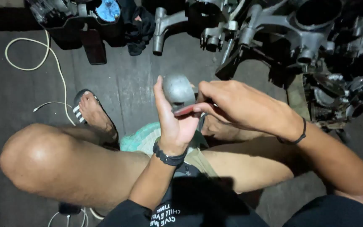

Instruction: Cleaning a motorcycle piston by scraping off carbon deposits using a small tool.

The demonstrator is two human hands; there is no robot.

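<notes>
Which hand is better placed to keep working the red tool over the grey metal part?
Probably the right hand: it already pinches the red tool against the grey metal part, while the left hand cradles that part.

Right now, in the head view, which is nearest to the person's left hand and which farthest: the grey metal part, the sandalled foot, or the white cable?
1. Grey metal part: held in the left hand.
2. Sandalled foot: on the floor, to its left.
3. White cable: far upper left.
</notes>
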